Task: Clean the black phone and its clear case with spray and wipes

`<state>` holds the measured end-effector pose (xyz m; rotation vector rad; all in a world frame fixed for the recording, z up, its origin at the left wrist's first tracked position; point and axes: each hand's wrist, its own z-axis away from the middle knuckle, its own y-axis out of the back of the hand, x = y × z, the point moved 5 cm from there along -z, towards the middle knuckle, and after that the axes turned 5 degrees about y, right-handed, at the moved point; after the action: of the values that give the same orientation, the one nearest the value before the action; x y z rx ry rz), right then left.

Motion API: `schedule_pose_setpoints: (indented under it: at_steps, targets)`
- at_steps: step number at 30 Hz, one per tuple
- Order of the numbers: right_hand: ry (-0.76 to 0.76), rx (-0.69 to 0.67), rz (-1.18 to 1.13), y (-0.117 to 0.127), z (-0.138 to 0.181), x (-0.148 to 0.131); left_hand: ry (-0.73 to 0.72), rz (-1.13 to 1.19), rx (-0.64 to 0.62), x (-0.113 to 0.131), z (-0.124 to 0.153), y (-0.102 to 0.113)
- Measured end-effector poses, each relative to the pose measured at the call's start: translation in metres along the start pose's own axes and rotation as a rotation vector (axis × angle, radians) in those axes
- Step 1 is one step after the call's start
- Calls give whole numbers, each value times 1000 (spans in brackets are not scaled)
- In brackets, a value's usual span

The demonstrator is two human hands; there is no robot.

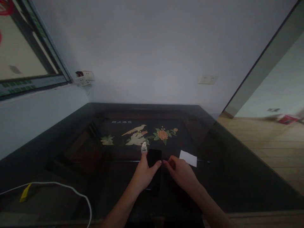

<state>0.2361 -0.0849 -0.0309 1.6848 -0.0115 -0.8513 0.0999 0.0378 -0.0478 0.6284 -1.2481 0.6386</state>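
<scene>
A black phone [154,155] lies on the dark table [114,177] in front of me. My left hand [143,172] grips it from the left side, thumb across its face toward the right edge. Just beyond my left fingers stands a small clear bottle with a white top [144,148]. My right hand [179,171] is at the phone's right edge with fingers pinched together; whether something thin is between them I cannot make out. A white sheet, like a small paper or cloth [189,158], lies right behind my right hand.
A white cable [71,188] with a yellow tag [25,193] curves over the table's left front. A bird-and-flower picture [137,134] decorates the tabletop. The wall behind carries sockets [208,79]; a window [26,47] is at left, and wooden floor [256,136] at right.
</scene>
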Motion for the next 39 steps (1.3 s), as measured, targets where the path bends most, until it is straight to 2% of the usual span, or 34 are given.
schedule_pose_setpoints:
  at_steps: [3,6,13,17,21,24,28,34,39]
  targets:
    - [-25,-112,186,-14,-7,-21,9,-13,2,-3,0,2]
    - [-21,-154,324,-20,-12,-33,12,-76,1,-1,1,5]
    - [-36,-154,316,-17,-10,-24,34,-50,-36,-4,-1,4]
    - [-25,-71,154,-6,-14,-6,36,-41,-38,-6,-4,-2]
    - [8,-30,-104,2,-26,14,55,-55,-48,-9,-11,-11]
    - [32,-21,-263,0,-37,25,62,-48,-71,-6,-18,-17]
    - [-16,-17,-365,-10,-43,39,61,-20,-76,2,-26,-22]
    - [-124,-130,-803,-31,-37,47,2,12,-50,-4,-33,-24]
    - [-216,-235,-1104,-38,-30,40,7,26,-75,-10,-29,-26]
